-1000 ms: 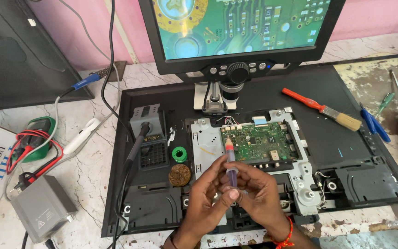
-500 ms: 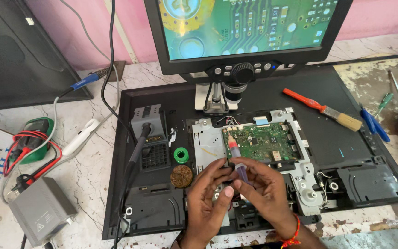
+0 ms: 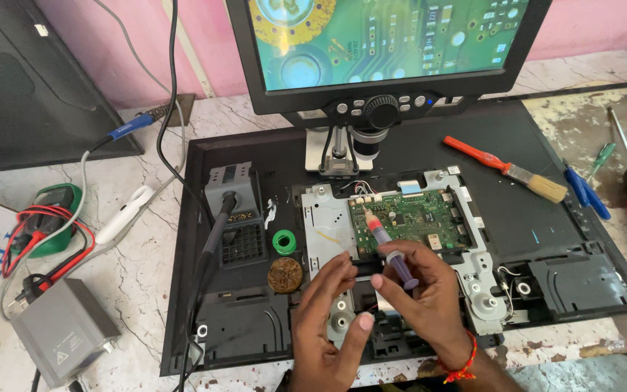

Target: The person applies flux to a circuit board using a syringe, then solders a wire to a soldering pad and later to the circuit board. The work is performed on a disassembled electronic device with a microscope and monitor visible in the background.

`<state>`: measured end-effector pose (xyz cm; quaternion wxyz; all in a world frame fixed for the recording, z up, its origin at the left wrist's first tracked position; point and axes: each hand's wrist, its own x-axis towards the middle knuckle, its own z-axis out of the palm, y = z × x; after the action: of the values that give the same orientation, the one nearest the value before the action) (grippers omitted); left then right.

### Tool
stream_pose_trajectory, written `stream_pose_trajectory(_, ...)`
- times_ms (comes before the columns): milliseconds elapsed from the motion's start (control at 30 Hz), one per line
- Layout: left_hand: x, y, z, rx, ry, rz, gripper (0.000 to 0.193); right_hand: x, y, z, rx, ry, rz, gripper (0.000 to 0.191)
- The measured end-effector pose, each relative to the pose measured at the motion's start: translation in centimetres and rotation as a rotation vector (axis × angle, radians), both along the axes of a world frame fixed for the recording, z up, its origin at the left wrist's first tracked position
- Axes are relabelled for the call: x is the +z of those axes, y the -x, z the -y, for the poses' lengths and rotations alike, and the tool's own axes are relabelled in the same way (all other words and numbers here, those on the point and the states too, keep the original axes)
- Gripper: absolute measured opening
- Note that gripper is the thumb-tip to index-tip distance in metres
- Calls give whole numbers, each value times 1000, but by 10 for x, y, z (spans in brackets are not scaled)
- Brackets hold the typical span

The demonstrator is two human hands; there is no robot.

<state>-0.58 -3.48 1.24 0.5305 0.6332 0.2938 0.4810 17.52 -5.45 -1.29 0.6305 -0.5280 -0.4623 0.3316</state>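
Right hand (image 3: 429, 290) grips a syringe (image 3: 390, 250) w/ purple barrel, fingers wrapped round the lower end, thumb near the plunger; tip points up-left and sits over the left edge of the green board (image 3: 419, 221). Can't tell if tip touches it. Left hand (image 3: 328, 319) is open, holds nothing, fingers spread just left of the right hand, over the metal frame (image 3: 328, 232) beside the board.

Rest, big to small:
- Black mat (image 3: 502, 210) covers most of the marble bench, w/ frame + board in the middle.
- Monitor (image 3: 379, 43) at top shows a magnified circuit view; microscope lens (image 3: 368, 134) hangs under it, above the board.
- Grey box (image 3: 63, 330) bottom left, off the mat.
- Solder station (image 3: 234, 189) on the mat's left part, black cable running down from it.
- Brush (image 3: 506, 168), red handle, right of the board, well apart.
- Green meter (image 3: 56, 218) w/ red leads, far left.
- Brass wool tip cleaner (image 3: 285, 275) near the left hand.
- Green solder reel (image 3: 284, 242) just above it.
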Motion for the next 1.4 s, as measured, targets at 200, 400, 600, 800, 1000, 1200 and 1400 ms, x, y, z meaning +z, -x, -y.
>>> stream_pose_trajectory(200,-3,18,10,-44,9,-174,59,3,5,-3,-148,34,146,20)
stream_pose_trajectory(400,-17,29,16,-136,-38,-372,57,10,7,-5,-178,37,218,16)
stream_pose_trajectory(600,-28,43,18,-86,-231,-454,52,15,9,-6,-188,16,285,16)
stream_pose_trajectory(800,-32,49,22,-11,-333,-445,48,17,8,0,-193,36,308,15)
stream_pose_trajectory(1000,-33,52,26,31,-356,-411,45,19,13,4,-188,27,303,15)
stream_pose_trajectory(1200,-35,64,32,37,-371,-394,45,19,25,12,-174,15,283,15)
stream_pose_trajectory(1400,-35,70,38,44,-386,-382,44,17,30,21,-175,41,243,17)
